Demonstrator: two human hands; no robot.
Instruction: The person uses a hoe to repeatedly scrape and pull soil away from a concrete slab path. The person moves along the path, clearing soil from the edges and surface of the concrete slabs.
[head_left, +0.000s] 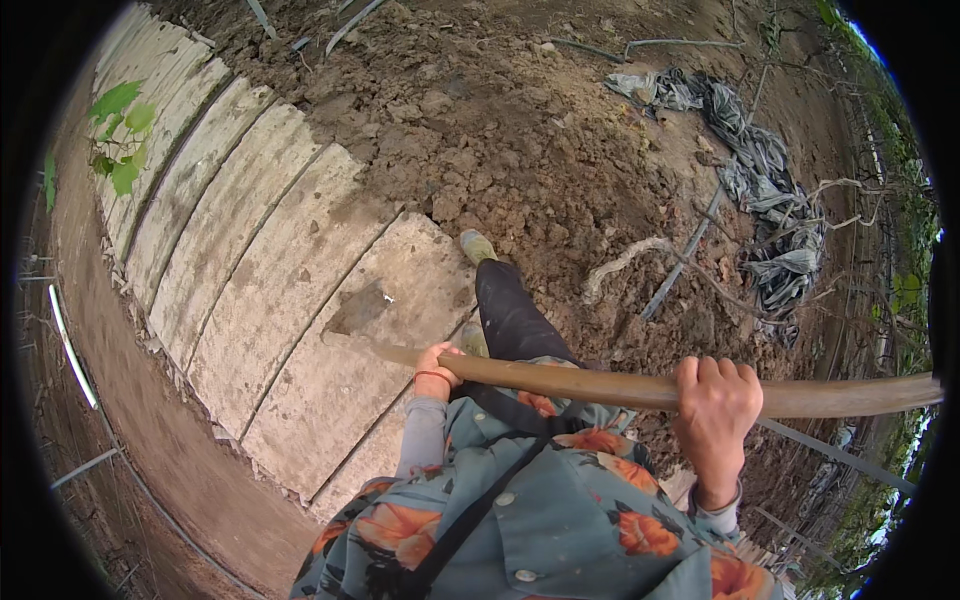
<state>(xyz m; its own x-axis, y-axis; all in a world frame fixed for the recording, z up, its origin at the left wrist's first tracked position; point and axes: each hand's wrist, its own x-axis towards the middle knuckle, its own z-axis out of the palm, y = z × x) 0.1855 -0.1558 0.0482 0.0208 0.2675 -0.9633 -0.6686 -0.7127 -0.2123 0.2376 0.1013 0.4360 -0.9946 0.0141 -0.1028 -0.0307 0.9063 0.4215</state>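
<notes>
A long wooden tool handle (570, 381) lies across the front of my body, held in both hands. My left hand (439, 367), with a red cord at the wrist, is closed around it near its left part. My right hand (718, 394) grips it farther right, knuckles up. At the handle's left end a flat, dirt-coloured metal blade (358, 306) is over the concrete slabs; I cannot tell whether it touches them. The handle's other end runs to the right rim of the picture.
Pale concrete slabs (262, 247) form a path on the left. Loose clods of soil (450, 135) lie ahead. On the right are crumpled grey plastic sheeting (757, 161), a woody vine stem (626, 262) and a metal rod (682, 255). Green leaves (124, 112) hang at upper left.
</notes>
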